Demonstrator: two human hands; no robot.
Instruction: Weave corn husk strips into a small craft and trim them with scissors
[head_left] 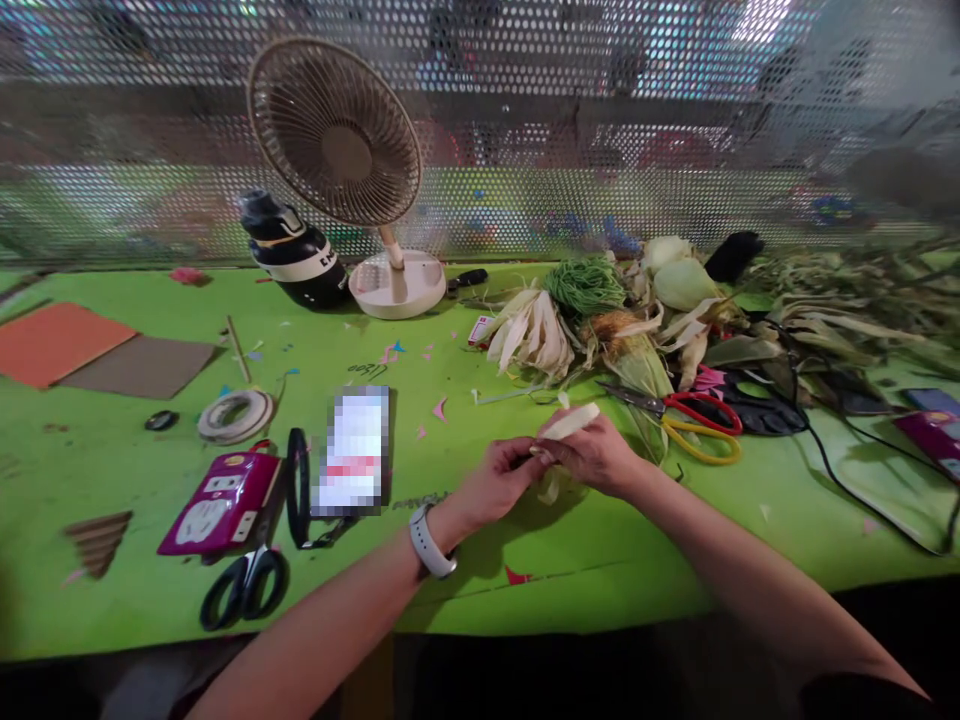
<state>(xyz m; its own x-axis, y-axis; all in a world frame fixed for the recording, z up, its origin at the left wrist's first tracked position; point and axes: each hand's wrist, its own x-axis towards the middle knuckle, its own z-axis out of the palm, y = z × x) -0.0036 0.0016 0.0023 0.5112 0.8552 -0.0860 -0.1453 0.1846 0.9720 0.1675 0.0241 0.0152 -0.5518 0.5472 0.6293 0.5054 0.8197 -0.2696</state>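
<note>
Green table; two hands; pale husk

Strip pale cream; scissors to the right, red- and yellow-handled. Table lime green under pink, red and blue scraps. Far left, beige fan, black bottle banded white; near left, magenta pouch patched white.

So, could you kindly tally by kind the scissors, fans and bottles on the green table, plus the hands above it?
Scissors (black-handled pair, red-and-yellow-handled pair): 2
Fan: 1
Bottle: 1
Hands (left hand, right hand): 2
Total: 6
</note>
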